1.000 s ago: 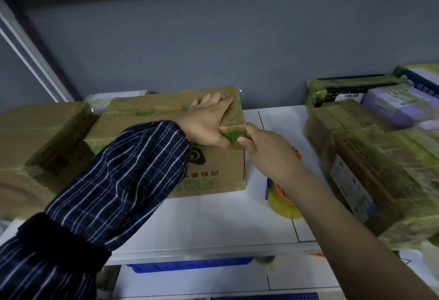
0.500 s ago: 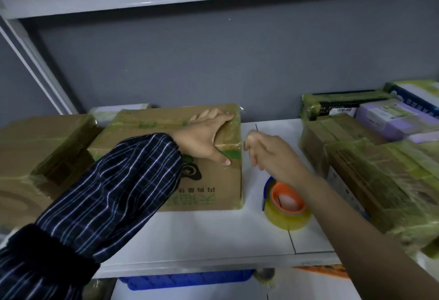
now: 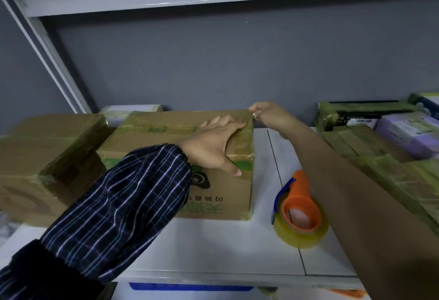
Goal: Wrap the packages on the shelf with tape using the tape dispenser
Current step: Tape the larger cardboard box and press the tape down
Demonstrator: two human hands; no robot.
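The package [image 3: 221, 195], a brown cardboard box with green print and glossy tape over its top, is seen standing on the white shelf [image 3: 213, 247], between a taped box [image 3: 35, 157] on the left and the tape dispenser [image 3: 300, 214] on the right. The left hand [image 3: 211, 143], in a dark striped sleeve [image 3: 118, 204], is laid over the near right top edge, fingers spread flat on the top and the thumb pressed against the front face. The right hand [image 3: 268, 115] is reached to the far right top corner, its fingertips drawn together in a pinch there; whether tape or only the cardboard edge is pinched cannot be told. The orange dispenser, loaded with a yellowish roll, is left lying on the shelf, touched by neither hand. Further wrapped packages [image 3: 392, 169] are stacked at the right.
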